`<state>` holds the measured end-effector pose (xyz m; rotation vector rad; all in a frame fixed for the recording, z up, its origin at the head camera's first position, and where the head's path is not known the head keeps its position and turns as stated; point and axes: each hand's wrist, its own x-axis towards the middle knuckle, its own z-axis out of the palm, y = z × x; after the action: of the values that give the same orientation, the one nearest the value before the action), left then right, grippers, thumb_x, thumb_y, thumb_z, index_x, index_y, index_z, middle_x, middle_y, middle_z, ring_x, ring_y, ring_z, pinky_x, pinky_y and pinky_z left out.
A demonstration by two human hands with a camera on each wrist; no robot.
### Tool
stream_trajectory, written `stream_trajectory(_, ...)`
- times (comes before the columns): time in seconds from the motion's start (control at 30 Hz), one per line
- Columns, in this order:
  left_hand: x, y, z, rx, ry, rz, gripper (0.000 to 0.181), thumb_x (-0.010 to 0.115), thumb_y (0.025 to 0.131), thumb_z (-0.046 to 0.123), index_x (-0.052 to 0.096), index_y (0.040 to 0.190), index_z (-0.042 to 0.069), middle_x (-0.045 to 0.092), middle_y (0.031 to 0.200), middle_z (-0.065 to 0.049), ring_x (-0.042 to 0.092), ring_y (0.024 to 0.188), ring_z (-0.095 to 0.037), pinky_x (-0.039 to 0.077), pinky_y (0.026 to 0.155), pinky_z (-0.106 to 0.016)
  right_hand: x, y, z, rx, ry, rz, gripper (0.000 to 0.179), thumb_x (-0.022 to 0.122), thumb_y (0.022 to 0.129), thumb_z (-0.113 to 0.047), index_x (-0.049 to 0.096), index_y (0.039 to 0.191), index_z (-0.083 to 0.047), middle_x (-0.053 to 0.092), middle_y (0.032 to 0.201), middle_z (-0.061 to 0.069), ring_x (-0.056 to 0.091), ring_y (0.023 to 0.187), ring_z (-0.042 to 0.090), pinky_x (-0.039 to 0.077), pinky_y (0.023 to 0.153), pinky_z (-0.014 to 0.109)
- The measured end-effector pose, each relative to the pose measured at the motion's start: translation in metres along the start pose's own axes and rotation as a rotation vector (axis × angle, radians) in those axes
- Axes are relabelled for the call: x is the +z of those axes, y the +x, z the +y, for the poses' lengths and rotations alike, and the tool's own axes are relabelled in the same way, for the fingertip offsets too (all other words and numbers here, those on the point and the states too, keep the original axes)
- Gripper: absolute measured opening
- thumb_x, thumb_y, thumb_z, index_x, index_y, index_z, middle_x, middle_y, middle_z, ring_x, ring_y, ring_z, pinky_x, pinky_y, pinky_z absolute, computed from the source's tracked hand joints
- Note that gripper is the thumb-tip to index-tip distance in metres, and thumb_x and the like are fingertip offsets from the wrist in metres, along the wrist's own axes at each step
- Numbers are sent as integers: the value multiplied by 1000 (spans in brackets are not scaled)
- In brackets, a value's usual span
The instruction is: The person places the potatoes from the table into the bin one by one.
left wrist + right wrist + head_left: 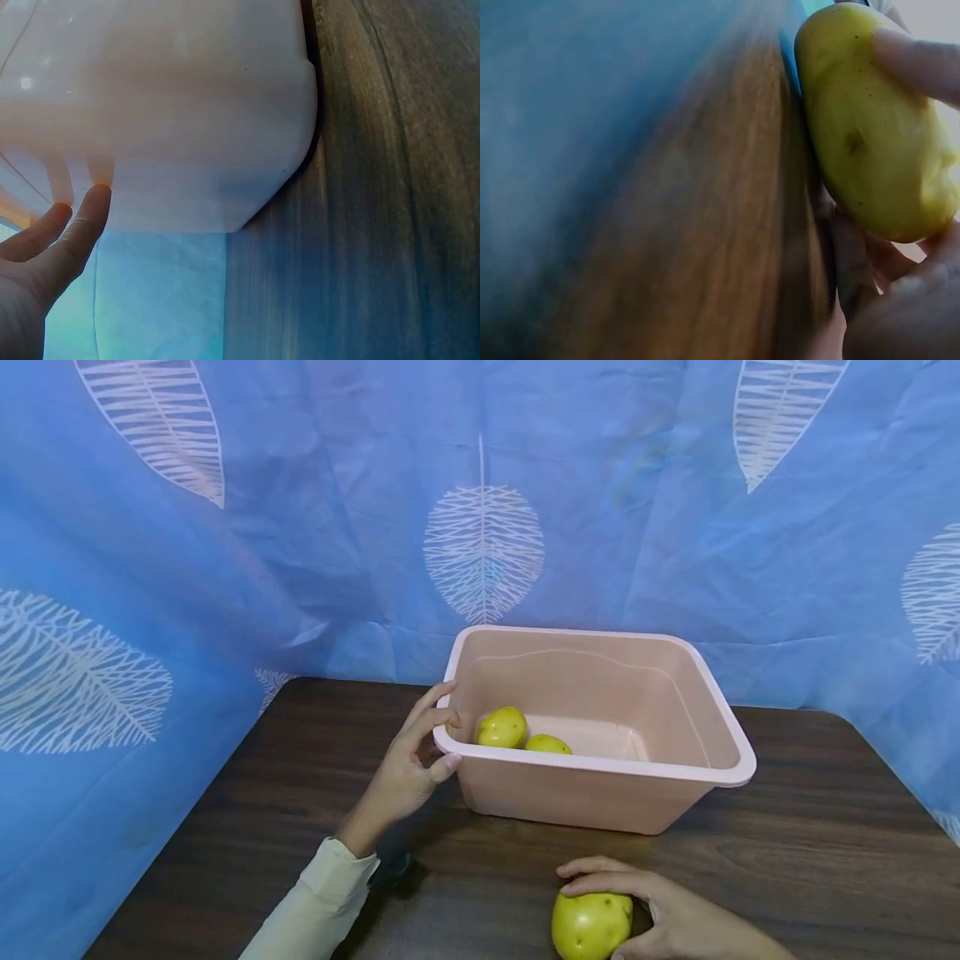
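Observation:
A pale pink plastic tub [570, 793] stands on the dark table. My left hand [408, 768] grips its left front corner, fingers over the rim and thumb against the outside. In the left wrist view the fingertips of the left hand [56, 247] meet the tub wall [187, 127]. Two yellow potatoes lie inside, one potato [502, 727] at the left and another potato [548, 744] partly hidden by the front rim. At the table's near side my right hand [660, 914] holds a third potato [591, 927] between fingers and thumb; the right wrist view shows this potato [870, 127] close up.
The dark wooden table [810, 860] extends to both sides of the tub. Behind and beside it hangs a blue cloth [337, 527] with white leaf prints. The tub's back rim stands close to the cloth.

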<state>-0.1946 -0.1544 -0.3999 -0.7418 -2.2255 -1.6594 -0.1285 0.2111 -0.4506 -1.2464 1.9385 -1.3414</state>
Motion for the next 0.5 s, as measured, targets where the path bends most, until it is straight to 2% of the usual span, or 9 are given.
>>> stream_trajectory(0.17,1,-1,-2,4,-2,6,34,73,95,36,61,121,17,30,170,-1,37,149,-45,49,97,-74,1,5,2,-105,-36,-11,63,75,89,-1,56,148,-15,51,154,11,44,144,14,47,104,30)
stream_trajectory(0.23,0,-1,-2,5,-4,6,35,73,95,36,61,121,16,30,171,-2,36,150,-46,48,98,-75,1,6,3,-153,-83,-6,63,77,89,-3,56,147,-16,53,151,12,46,142,16,47,106,31)
stream_trajectory(0.5,2,0,0,0,0,2,33,72,94,31,61,122,17,30,171,-1,35,151,-46,47,98,-76,2,4,-4,-191,-76,17,62,78,90,-4,56,147,-15,55,147,13,48,139,18,48,105,31)
